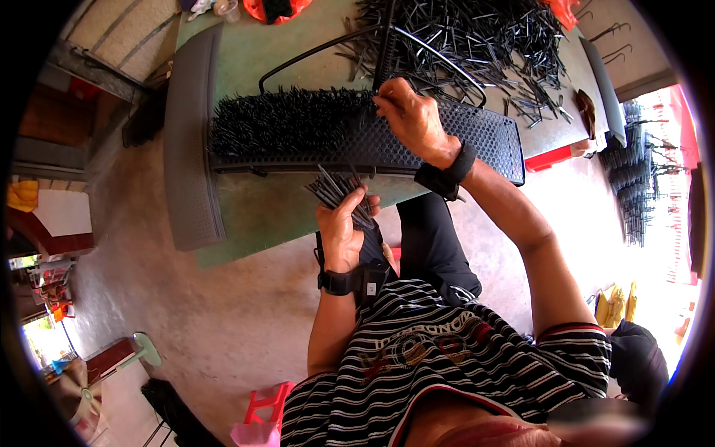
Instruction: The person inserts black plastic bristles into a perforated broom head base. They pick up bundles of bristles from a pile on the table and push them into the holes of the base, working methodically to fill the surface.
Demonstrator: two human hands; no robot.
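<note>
My left hand (342,229) is closed round a bundle of thin black strips (328,188), just in front of the table edge. Above the table lies a long black perforated panel (469,141) full of small holes. Its left part is densely filled with upright black strips (283,123), like bristles, while the holes on its right part show bare. My right hand (414,123) is over the panel where the filled part ends, thumb and fingers pinched together. Whatever sits between those fingertips is too small to make out. Both wrists wear black bands.
A bent black metal frame (320,54) stands behind the panel. Beyond it a large heap of loose black strips (477,37) covers the back of the green table (261,216). A curved grey panel (192,141) borders the table's left side. A red stool (269,402) stands behind me.
</note>
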